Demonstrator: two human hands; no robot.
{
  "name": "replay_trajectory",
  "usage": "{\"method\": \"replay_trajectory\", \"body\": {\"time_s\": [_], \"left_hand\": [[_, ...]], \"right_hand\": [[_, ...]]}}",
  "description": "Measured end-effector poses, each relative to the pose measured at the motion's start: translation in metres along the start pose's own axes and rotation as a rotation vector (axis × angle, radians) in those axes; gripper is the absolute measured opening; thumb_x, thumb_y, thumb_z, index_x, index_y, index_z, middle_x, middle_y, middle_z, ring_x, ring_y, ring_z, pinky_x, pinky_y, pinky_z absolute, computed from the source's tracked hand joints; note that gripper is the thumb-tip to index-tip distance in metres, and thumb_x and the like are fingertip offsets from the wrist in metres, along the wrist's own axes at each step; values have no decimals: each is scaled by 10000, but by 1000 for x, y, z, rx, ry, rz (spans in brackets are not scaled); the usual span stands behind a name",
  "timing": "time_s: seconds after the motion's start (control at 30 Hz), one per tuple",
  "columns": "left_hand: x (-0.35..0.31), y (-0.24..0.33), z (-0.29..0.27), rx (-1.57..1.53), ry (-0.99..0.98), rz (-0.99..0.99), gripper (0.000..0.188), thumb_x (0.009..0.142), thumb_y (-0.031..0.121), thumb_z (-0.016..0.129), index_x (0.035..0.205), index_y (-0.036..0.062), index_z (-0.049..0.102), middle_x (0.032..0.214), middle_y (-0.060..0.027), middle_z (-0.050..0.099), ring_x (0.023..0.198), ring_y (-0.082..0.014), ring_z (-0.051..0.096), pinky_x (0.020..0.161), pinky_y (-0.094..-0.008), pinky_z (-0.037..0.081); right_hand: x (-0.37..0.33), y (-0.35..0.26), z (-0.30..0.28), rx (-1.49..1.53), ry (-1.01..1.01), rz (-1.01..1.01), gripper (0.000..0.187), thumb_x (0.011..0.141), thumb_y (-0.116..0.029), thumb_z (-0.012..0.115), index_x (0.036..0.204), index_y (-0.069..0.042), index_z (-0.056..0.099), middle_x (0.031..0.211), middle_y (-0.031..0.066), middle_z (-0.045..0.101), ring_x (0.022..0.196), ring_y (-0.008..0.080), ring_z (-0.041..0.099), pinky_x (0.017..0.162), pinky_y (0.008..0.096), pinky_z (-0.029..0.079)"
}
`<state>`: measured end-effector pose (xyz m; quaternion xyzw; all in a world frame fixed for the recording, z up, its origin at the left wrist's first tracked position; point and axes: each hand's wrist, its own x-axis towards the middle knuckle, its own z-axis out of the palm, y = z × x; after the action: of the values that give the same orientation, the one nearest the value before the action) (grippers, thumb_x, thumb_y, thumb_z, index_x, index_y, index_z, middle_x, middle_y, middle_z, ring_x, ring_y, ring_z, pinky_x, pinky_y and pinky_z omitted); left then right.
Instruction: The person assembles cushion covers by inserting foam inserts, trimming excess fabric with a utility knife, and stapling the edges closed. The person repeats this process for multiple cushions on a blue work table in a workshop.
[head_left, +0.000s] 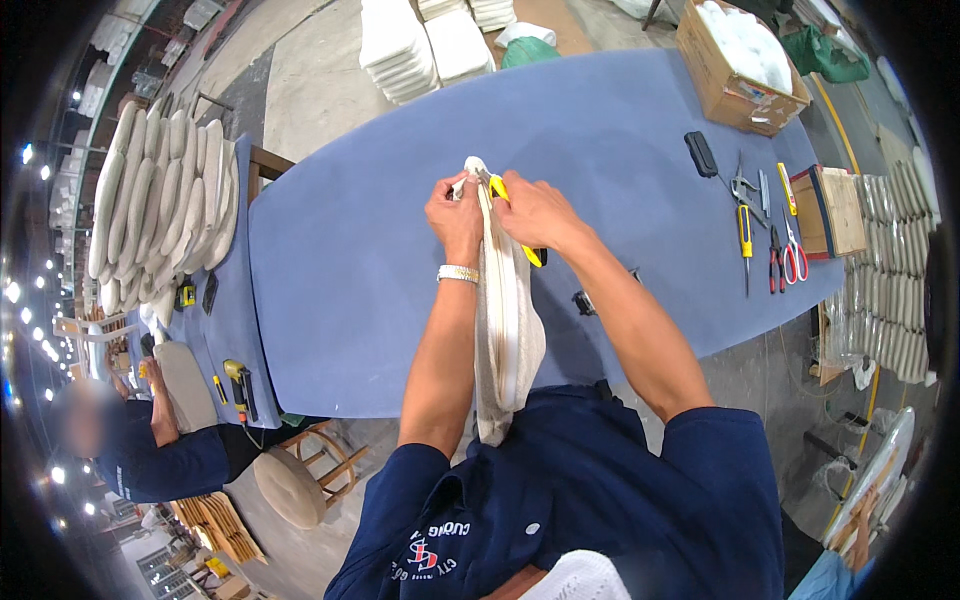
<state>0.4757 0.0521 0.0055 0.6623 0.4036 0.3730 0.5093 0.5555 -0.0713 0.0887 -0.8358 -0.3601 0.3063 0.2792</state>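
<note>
A beige seat cushion (510, 330) stands on edge in front of my body, its long pale zipper facing up. My left hand (456, 215) is closed on the cushion's far end, pinching the cover near the zipper's end. In my right hand (535, 212) is a yellow-and-black hand tool (497, 187), the fingers wrapped round it. Its metal tip touches or nearly touches the cover at the zipper end. My fingers hide most of the tool, so its exact kind cannot be made out.
The blue-covered table (340, 250) lies beneath. On its right are a yellow screwdriver (745, 235), red-handled scissors (793, 262), pliers (775, 262) and a black case (700, 153). A carton (735, 95) of white stuffing stands far right. Stacked cushions (165, 200) and a co-worker (170, 450) are at left.
</note>
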Motion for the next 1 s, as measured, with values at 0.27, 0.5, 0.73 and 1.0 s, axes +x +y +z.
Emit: {"method": "replay_trajectory", "body": {"time_s": [0.27, 0.5, 0.73, 1.0], "left_hand": [[0, 1, -1, 10, 2, -54, 190, 887, 164, 762, 980, -2, 754, 880, -102, 745, 788, -153, 661, 741, -326, 534], [-1, 5, -3, -1, -15, -73, 206, 902, 132, 756, 1025, -33, 741, 966, -102, 745, 846, -138, 657, 782, -303, 530], [-1, 5, 0, -24, 2, -74, 211, 897, 146, 762, 1017, -27, 745, 912, -91, 738, 804, -133, 639, 741, -307, 519], [-1, -5, 5, -38, 20, -16, 204, 899, 165, 751, 988, -18, 747, 888, -100, 743, 781, -153, 653, 735, -323, 523]], "right_hand": [[19, -4, -2, -87, -32, -7, 356, 900, -210, 540, 1131, 39, 647, 1094, 307, 701, 1034, 490, 672, 903, 540, 537], [17, -4, -10, -93, -79, -73, 353, 939, -258, 519, 1044, 62, 624, 1032, 299, 701, 979, 477, 673, 880, 557, 515], [28, -4, -6, -155, -106, -89, 355, 950, -254, 506, 1086, 56, 614, 1025, 288, 706, 972, 469, 675, 871, 551, 522], [24, -7, -10, -228, -145, -121, 368, 984, -249, 491, 1135, 75, 577, 996, 284, 710, 941, 447, 689, 851, 532, 535]]}}
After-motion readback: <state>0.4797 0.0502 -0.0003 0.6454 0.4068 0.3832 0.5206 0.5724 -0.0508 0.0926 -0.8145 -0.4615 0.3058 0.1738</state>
